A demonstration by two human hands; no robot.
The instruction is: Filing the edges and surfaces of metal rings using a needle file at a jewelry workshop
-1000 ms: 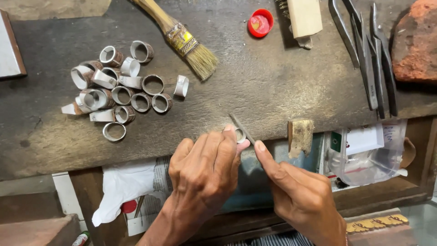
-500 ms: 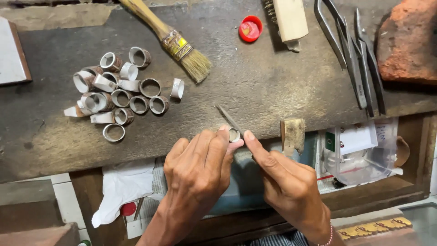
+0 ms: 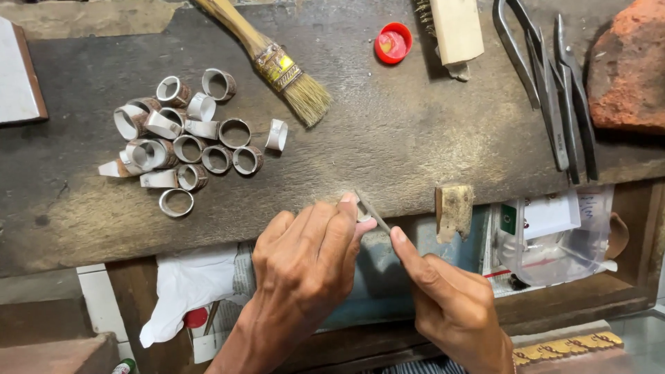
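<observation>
From up here I see my left hand [image 3: 305, 260] curled at the front edge of the table [image 3: 388, 138], fingertips pinched around a small metal ring [image 3: 361, 211] that is mostly hidden behind them; only a sliver of it shows. My right hand [image 3: 450, 305] comes in from the lower right, forefinger stretched along a thin file [image 3: 370, 210], gripping it so its tip lies against the ring right at the table's edge. Both hands are closed on what they carry, and they sit just beside each other, thumb nearly meeting forefinger.

Up and to the left, well apart from the hands, a pile of silver rings [image 3: 183, 138] lies on the table, some upright, some on their sides, touching one another. A paintbrush [image 3: 277, 66] lies slantwise beyond them, bristles pointing down and right. Near the far edge I can make out a red cap [image 3: 393, 43], a wooden-backed brush [image 3: 454, 28], and several long tweezers [image 3: 554, 83] beside a reddish brick [image 3: 627, 69]. A small wooden peg [image 3: 454, 208] juts from the table's front, just to the right of the file. Below the table, white crumpled paper [image 3: 187, 291] and a clear plastic bag [image 3: 554, 239] sit in the open drawer.
</observation>
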